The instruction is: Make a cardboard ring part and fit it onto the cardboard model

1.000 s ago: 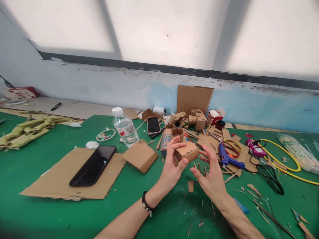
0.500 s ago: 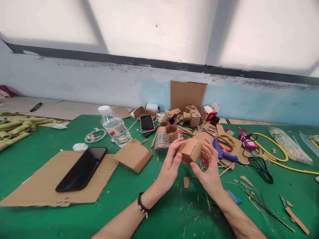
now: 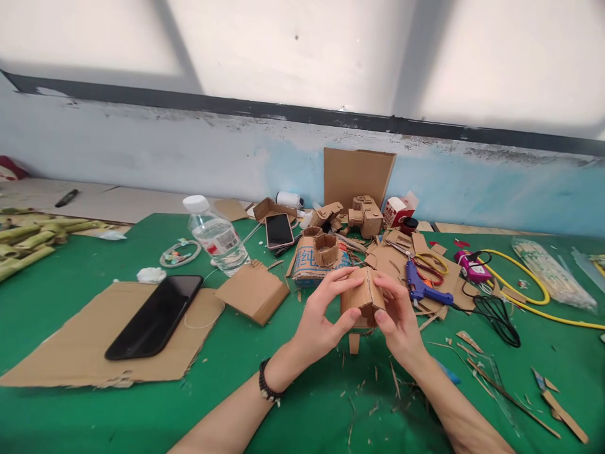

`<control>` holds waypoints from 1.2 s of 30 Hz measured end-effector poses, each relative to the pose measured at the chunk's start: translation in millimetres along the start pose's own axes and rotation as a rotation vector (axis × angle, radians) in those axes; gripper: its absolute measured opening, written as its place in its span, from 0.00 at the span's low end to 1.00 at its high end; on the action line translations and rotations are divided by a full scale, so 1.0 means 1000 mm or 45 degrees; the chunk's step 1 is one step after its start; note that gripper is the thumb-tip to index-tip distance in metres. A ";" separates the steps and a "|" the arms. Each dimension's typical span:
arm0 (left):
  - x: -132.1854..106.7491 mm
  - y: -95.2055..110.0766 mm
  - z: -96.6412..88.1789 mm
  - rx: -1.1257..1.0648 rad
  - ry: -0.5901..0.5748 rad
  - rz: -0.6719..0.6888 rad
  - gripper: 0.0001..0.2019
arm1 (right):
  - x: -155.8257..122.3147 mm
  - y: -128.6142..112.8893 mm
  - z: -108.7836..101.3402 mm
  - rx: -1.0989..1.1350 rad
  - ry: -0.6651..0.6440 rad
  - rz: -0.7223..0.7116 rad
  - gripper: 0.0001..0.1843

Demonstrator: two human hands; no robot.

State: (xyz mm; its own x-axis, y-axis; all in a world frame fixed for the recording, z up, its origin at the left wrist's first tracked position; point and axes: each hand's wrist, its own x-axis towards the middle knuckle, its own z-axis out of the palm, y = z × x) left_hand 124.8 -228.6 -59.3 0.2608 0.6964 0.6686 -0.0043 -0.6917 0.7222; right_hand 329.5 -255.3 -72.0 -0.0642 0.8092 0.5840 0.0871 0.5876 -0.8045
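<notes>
Both my hands grip a small brown cardboard box piece (image 3: 363, 296) just above the green table mat (image 3: 293, 403). My left hand (image 3: 321, 318), with a dark bead bracelet at the wrist, pinches its left side between thumb and fingers. Closed round its right side is my right hand (image 3: 399, 318), thumb on the front face. Below the box a small cardboard strip (image 3: 354, 343) lies on the mat among scraps.
A black phone (image 3: 155, 315) lies on a cardboard sheet (image 3: 61, 353) at left, beside a folded cardboard piece (image 3: 253, 291) and a water bottle (image 3: 215, 236). Behind my hands: cardboard models (image 3: 363, 215), a second phone (image 3: 278, 231), blue glue gun (image 3: 418, 287), scissors (image 3: 432, 265), yellow hose (image 3: 534, 293).
My right hand, open beside the box a second ago, has closed onto its right side. The box has turned and come lower and closer to me. The view has shifted slightly.
</notes>
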 end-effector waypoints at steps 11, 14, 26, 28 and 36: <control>0.004 -0.001 -0.002 0.168 0.082 0.221 0.25 | 0.001 0.000 -0.010 -0.315 -0.050 -0.193 0.24; 0.004 -0.002 -0.002 0.163 0.073 0.228 0.25 | 0.002 -0.001 -0.012 -0.380 -0.047 -0.249 0.24; 0.006 -0.005 -0.008 0.144 -0.013 0.223 0.20 | 0.001 0.002 -0.014 -0.424 -0.058 -0.208 0.23; 0.006 -0.005 -0.008 0.112 -0.007 0.219 0.21 | 0.000 0.001 -0.013 -0.386 -0.070 -0.169 0.23; 0.003 -0.009 -0.003 0.030 0.100 0.210 0.21 | 0.001 0.000 -0.009 -0.319 -0.128 -0.193 0.24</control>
State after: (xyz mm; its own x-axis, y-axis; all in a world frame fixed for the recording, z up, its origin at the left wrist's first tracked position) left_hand 122.8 -219.7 -63.5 0.1822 0.5856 0.7899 -0.0177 -0.8012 0.5981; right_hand 338.7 -254.8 -70.7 -0.1921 0.7156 0.6716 0.3106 0.6935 -0.6501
